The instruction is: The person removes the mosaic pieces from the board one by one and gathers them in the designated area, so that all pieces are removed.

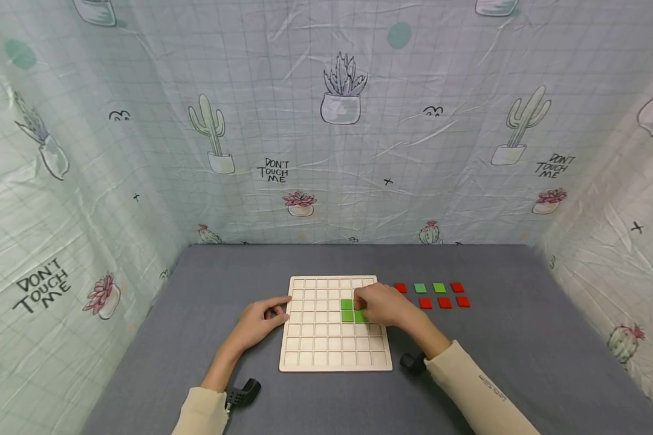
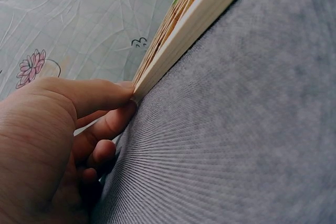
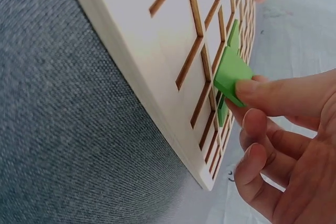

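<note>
A pale wooden board (image 1: 315, 344) with a grid of square recesses lies on the grey table. My left hand (image 1: 254, 323) touches the board's left edge with thumb and index fingertip, set a little apart; the left wrist view shows the thumb (image 2: 105, 94) against the wooden rim (image 2: 184, 30). Over the right half of the board, my right hand (image 1: 383, 304) pinches a green square tile (image 3: 231, 74) between thumb and index finger. That tile is tilted over the grid. Other green tiles (image 1: 346, 304) lie in neighbouring recesses, partly covered by the right hand in the head view.
Right of the board, two rows of loose square tiles lie on the grey table (image 1: 500, 338): several red tiles (image 1: 444, 302), a teal-green one (image 1: 420, 288) and a bright green one (image 1: 439, 287). A printed curtain (image 1: 386, 151) encloses the table's back and sides.
</note>
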Tool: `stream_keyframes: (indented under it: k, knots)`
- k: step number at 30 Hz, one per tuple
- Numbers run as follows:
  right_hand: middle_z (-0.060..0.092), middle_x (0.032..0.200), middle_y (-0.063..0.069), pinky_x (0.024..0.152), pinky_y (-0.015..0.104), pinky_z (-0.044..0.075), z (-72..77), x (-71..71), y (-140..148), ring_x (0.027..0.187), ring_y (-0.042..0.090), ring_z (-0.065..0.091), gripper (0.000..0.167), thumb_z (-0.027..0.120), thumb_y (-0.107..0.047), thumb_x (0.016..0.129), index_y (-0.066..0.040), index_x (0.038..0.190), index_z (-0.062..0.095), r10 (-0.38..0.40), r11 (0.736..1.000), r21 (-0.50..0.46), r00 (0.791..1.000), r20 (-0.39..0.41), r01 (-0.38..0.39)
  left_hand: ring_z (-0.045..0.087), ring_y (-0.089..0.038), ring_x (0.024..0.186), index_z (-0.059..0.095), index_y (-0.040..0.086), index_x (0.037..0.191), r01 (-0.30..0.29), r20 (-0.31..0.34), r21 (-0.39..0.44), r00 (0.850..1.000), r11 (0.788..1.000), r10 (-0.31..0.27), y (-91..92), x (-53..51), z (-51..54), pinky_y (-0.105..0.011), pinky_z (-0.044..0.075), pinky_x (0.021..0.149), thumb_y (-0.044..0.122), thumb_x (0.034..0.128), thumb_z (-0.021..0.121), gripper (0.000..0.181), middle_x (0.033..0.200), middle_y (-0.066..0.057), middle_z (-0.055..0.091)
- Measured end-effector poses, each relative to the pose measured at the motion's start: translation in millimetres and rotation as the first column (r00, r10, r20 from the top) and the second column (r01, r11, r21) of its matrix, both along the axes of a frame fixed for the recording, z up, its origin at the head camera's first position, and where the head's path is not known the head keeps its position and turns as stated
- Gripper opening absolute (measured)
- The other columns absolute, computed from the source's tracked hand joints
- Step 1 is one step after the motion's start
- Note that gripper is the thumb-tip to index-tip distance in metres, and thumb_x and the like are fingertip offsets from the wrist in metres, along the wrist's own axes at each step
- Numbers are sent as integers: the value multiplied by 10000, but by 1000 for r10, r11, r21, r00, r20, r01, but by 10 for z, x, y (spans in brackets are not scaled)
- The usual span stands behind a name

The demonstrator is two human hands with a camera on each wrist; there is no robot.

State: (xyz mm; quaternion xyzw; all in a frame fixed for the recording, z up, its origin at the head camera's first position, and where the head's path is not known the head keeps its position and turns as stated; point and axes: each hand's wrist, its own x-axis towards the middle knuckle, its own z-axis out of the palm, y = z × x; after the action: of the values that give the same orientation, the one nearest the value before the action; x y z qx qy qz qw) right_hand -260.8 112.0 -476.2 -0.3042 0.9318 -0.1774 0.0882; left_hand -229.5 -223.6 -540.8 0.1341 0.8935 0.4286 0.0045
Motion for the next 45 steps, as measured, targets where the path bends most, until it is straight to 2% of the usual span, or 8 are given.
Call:
stream_keyframes:
  k: [4, 12, 20, 25, 31, 36, 41, 45]
  knots:
    - [740, 925, -14, 704, 302, 503, 46, 8, 51, 772, 87, 599, 175, 664, 11, 921, -151, 920, 730, 22, 998, -51, 1000, -22, -23, 512, -72, 621, 691, 183, 1361, -3, -3, -4, 1000, 1000, 3, 15, -17, 15, -244, 419, 625, 262, 972, 738, 400, 905, 83, 694]
    - [749, 923, 11, 693, 260, 492, 107, 12, 201, 764, 54, 592, 146, 670, 6, 930, -124, 926, 737, 63, 983, -170, 998, -8, -64, 509, -68, 614, 689, 163, 1363, 2, -2, 6, 1000, 1000, -2, 28, 0, 20, -241, 425, 624, 244, 975, 733, 399, 906, 71, 697]
    - [732, 910, 7, 642, 247, 469, 213, 90, 341, 740, 100, 589, 118, 690, -5, 942, -111, 963, 738, 9, 971, -237, 999, 35, -1, 495, -66, 600, 693, 158, 1355, -12, -17, 8, 1000, 1000, 12, 25, -2, -1, -244, 414, 608, 233, 971, 737, 394, 899, 74, 693]
    - [733, 918, 3, 638, 247, 478, 177, 136, 427, 707, 74, 581, 123, 689, -9, 946, -123, 958, 733, -3, 964, -264, 999, 35, 13, 502, -65, 603, 698, 158, 1349, -17, -22, 8, 1000, 1000, 17, 23, -6, 4, -240, 415, 609, 232, 969, 740, 389, 895, 77, 693]
    - [722, 909, -31, 629, 248, 483, 122, 165, 534, 682, 60, 562, 127, 703, -26, 947, -149, 951, 733, -30, 952, -306, 1000, 0, 28, 512, -69, 611, 695, 164, 1355, -19, -10, 7, 1000, 1000, 19, 29, 2, 8, -242, 424, 621, 242, 970, 739, 395, 896, 79, 695]
    - [717, 885, -11, 621, 257, 482, 107, 164, 634, 621, 57, 542, 131, 704, -29, 947, -156, 959, 730, -49, 946, -320, 998, 32, 57, 504, -67, 606, 700, 172, 1346, -22, -7, 2, 1000, 1000, 22, 39, 3, 16, -241, 416, 616, 239, 968, 740, 386, 891, 77, 694]
    - [713, 888, -18, 654, 261, 489, 132, 156, 734, 681, 73, 568, 124, 701, -34, 949, -154, 947, 733, -68, 945, -319, 997, 32, 75, 505, -65, 610, 699, 170, 1348, -19, -11, 8, 1000, 1000, 19, 41, 2, 10, -240, 417, 617, 243, 968, 741, 389, 887, 78, 691]
    - [711, 908, -5, 638, 262, 483, 122, 135, 821, 671, 102, 559, 114, 687, -26, 953, -131, 951, 730, -63, 944, -320, 997, 51, 76, 505, -72, 606, 695, 166, 1355, -16, -10, 13, 1000, 1000, 16, 28, 7, 4, -245, 419, 616, 244, 971, 738, 394, 887, 71, 690]
